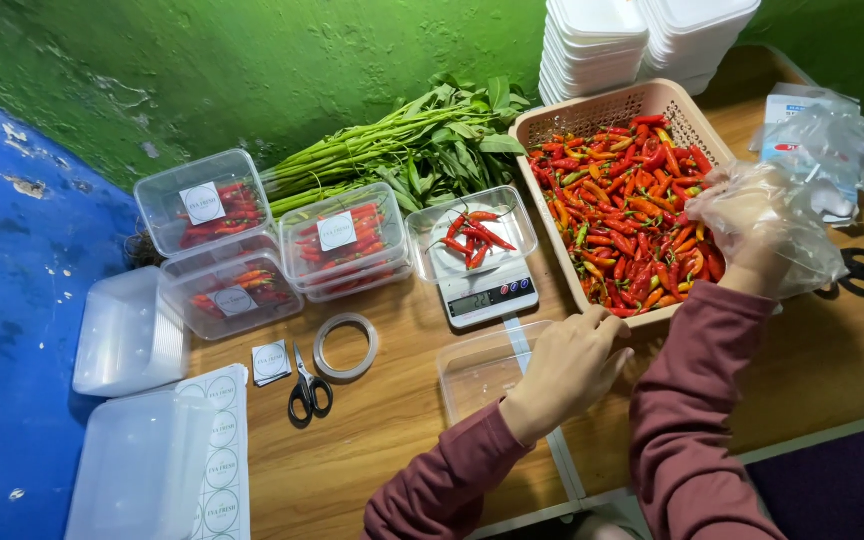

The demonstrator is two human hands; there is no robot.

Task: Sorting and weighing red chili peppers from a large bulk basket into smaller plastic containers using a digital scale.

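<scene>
1. Red and orange chilli peppers (624,215) fill tan perforated plastic basket (607,108) on wooden tabletop (392,420).
2. Right hand (752,235), in thin clear plastic glove, reaches into the chillies; whether its grip is closed, cannot tell.
3. Left hand (567,365), bare, fingers loosely curled, holds nothing, rests by basket edge over empty clear plastic container (472,375).
4. Digital scale (490,292) with a part-filled clear tray (472,235) sits just beside; black scissors (309,388) and filled lidded boxes (344,238) well left.
</scene>
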